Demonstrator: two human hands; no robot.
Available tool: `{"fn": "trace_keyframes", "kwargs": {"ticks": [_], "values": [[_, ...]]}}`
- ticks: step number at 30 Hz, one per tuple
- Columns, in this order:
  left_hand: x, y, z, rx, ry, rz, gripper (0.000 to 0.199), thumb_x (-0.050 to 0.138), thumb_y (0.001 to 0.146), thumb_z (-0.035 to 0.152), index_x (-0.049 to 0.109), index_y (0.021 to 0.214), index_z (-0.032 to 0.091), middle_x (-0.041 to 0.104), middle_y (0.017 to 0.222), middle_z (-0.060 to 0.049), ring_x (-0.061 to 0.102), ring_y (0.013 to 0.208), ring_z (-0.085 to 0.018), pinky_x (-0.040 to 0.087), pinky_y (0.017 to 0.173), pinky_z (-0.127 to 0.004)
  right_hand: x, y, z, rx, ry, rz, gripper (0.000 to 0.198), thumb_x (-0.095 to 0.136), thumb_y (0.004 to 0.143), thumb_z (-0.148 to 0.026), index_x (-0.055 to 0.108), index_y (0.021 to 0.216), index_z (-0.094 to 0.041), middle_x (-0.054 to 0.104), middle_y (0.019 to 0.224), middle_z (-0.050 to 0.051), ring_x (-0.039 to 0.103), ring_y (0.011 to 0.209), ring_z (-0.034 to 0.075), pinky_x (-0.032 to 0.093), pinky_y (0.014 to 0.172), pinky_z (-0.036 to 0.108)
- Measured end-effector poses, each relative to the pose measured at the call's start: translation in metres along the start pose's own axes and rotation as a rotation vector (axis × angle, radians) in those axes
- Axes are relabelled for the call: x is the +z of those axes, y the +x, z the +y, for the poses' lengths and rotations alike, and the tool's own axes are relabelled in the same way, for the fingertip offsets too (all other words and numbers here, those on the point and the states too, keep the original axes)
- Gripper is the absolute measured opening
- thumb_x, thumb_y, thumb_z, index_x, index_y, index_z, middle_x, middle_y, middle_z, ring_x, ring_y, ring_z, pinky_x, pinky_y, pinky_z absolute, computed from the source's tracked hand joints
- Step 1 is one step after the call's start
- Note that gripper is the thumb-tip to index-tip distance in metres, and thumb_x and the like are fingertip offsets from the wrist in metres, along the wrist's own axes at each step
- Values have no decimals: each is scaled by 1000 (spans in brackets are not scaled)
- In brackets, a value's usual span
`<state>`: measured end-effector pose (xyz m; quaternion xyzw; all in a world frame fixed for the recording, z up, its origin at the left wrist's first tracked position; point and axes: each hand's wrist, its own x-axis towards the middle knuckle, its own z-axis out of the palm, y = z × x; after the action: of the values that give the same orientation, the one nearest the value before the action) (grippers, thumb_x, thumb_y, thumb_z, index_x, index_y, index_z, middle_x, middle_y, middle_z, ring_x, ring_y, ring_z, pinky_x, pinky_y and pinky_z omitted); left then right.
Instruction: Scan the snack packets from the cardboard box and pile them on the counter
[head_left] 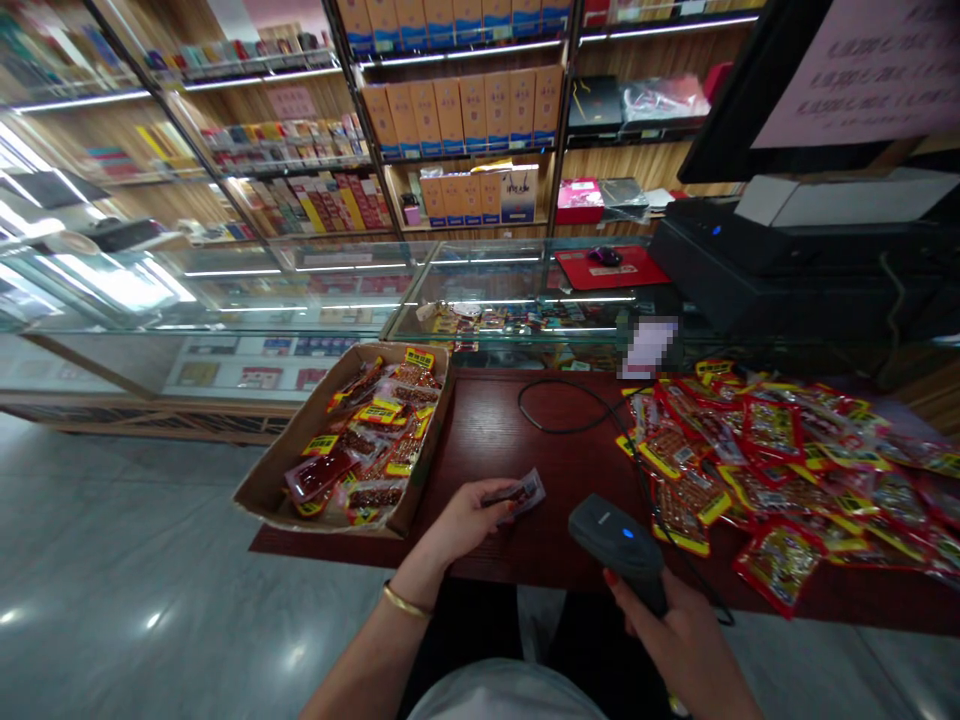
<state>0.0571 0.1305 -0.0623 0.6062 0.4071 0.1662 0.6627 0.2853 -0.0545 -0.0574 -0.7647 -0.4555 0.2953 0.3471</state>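
Note:
My left hand [474,518] pinches a small clear snack packet [528,492] with dark contents, held low over the dark red table [495,440]. In my right hand [667,610] is a dark barcode scanner [611,535] with a lit blue light, its head tilted toward the packet but apart from it. To the left of my left hand stands an open cardboard box [431,480] holding several red and yellow snack packets [381,412]. A large heap of similar snack packets [772,430] spreads over the table's right side, beyond the scanner.
A black cable [559,432] loops across the table. Behind it runs a glass display counter [420,290] bearing a red mouse pad [622,270] with a mouse [604,257]. A monitor [720,110] overhangs the right back. Shelves of boxes [465,110] line the wall.

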Motion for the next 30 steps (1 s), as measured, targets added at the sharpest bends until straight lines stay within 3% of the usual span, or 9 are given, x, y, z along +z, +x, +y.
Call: {"fn": "trace_keyframes", "kwargs": {"ticks": [5, 11, 19, 24, 30], "values": [[-1, 0, 7, 22, 32, -32, 43, 68, 84, 39, 78, 119, 15, 74, 91, -6, 58, 75, -17, 42, 61, -23, -6, -1, 1, -25, -16, -7, 36, 60, 87, -58, 74, 83, -25, 69, 57, 0, 67, 54, 23, 53, 57, 31], [1, 2, 9, 13, 55, -29, 43, 67, 84, 37, 77, 119, 14, 75, 92, -6, 60, 75, -17, 42, 61, -24, -9, -2, -2, -9, -14, 38, 36, 62, 85, -58, 74, 78, -26, 68, 55, 1, 70, 59, 25, 54, 64, 32], [6, 7, 11, 5, 88, -27, 42, 65, 84, 35, 77, 117, 13, 75, 90, -7, 59, 72, -16, 40, 60, -24, 0, 1, -2, 1, 34, -43, 39, 57, 90, -57, 76, 96, -24, 72, 63, 2, 71, 59, 25, 55, 63, 33], [16, 11, 14, 1, 104, -64, 41, 65, 84, 37, 78, 116, 14, 75, 91, -6, 58, 72, -15, 40, 59, -23, -2, 9, -1, 13, 42, 30, 39, 60, 89, -56, 77, 97, -22, 72, 62, 3, 74, 68, 27, 55, 64, 33], [26, 18, 18, -10, 114, -89, 43, 69, 84, 43, 78, 114, 14, 74, 90, -7, 57, 72, -15, 40, 58, -22, -6, 21, 2, -4, 46, -45, 39, 57, 91, -53, 76, 102, -21, 74, 66, 4, 74, 68, 27, 55, 61, 32]]}}
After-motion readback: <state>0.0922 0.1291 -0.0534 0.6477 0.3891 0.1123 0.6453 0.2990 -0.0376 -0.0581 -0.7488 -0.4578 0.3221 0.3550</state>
